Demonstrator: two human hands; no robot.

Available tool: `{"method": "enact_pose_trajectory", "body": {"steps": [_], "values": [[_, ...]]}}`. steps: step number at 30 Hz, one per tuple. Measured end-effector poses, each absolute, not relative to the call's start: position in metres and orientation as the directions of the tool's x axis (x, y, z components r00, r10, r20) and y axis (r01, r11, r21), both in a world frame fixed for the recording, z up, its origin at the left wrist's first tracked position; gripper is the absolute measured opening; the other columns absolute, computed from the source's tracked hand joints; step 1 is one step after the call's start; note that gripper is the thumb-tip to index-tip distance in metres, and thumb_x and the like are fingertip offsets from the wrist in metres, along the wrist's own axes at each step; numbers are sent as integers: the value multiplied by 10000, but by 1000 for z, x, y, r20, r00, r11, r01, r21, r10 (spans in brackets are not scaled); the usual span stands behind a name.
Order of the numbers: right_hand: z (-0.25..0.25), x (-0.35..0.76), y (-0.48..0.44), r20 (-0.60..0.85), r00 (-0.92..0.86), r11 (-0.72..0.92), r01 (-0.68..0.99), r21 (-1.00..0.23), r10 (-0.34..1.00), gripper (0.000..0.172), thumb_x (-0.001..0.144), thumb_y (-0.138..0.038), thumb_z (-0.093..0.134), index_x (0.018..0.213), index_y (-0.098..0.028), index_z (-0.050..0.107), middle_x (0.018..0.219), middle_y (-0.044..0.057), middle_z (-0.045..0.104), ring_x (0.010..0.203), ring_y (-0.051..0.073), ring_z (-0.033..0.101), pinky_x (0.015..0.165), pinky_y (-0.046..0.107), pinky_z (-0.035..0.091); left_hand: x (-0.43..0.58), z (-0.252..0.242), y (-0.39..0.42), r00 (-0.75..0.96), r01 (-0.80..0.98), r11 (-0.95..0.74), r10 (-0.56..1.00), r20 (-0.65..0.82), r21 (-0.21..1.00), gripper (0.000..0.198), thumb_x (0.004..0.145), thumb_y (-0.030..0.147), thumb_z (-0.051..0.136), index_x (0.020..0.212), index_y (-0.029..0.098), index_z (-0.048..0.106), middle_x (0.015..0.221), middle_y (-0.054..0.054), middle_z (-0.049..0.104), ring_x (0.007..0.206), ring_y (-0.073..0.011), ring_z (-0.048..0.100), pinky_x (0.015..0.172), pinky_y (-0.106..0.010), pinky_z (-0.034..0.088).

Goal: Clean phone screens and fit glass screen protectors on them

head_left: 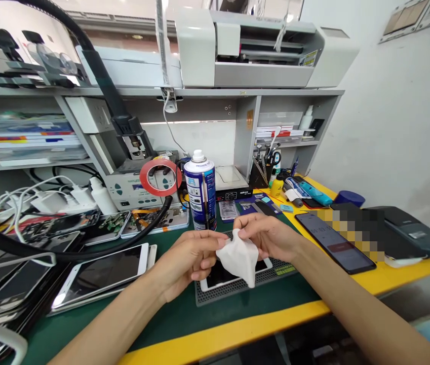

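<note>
Both my hands hold a small white wipe (240, 259) above a white phone (218, 278) that lies face up on a dark ribbed mat (237, 289). My left hand (188, 261) pinches the wipe's left side with its fingers curled. My right hand (270, 234) grips the wipe's top edge between thumb and fingers. The wipe hangs down and hides part of the phone's screen. A blue and white spray can (200, 190) stands upright just behind my hands.
White phones (103, 276) and opened phones (108, 225) lie at the left. A roll of red tape (160, 177) stands near a soldering station (133, 187). A dark phone (334, 242) lies on the yellow edge (408, 274) at the right. Tools stand in a holder (264, 170).
</note>
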State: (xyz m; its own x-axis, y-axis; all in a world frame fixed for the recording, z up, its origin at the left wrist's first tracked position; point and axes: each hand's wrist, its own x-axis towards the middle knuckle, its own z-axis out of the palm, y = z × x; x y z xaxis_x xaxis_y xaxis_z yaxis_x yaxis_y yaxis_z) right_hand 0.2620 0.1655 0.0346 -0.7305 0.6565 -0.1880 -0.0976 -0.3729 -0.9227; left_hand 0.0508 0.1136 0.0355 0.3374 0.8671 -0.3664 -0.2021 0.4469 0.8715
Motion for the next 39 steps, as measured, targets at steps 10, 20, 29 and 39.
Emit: {"method": "enact_pose_trajectory", "body": {"steps": [10,20,29,39], "values": [[42,274,163,110,-513,291,287,-913,852,278,858,-418,708,951,-163,766,739,23,633,592,109,473,527,241,347,35,41,109,170,298,-136,982,88,945,427,871,386,647,1244,201,558,908,-13,597,595,-105,475,503,-230,365],[43,278,155,-159,-824,434,439,-787,544,308,911,-427,632,1010,-189,800,881,49,669,669,137,512,561,248,356,31,52,92,547,700,-443,837,-22,561,156,875,252,579,966,267,704,800,-9,654,694,-176,548,578,-243,331],[38,272,155,-157,-756,393,492,-777,635,255,891,-390,641,960,-174,758,690,1,609,583,115,466,496,222,324,31,42,96,458,693,-400,887,62,600,173,937,285,511,1011,258,665,736,1,652,592,-166,520,516,-259,279],[29,271,158,-108,-651,439,615,-655,751,136,875,-331,625,874,-204,673,702,11,628,601,147,542,489,235,341,35,23,108,494,812,-529,848,192,248,286,994,251,345,1107,214,605,1073,-86,633,786,-222,599,610,-312,320]]}}
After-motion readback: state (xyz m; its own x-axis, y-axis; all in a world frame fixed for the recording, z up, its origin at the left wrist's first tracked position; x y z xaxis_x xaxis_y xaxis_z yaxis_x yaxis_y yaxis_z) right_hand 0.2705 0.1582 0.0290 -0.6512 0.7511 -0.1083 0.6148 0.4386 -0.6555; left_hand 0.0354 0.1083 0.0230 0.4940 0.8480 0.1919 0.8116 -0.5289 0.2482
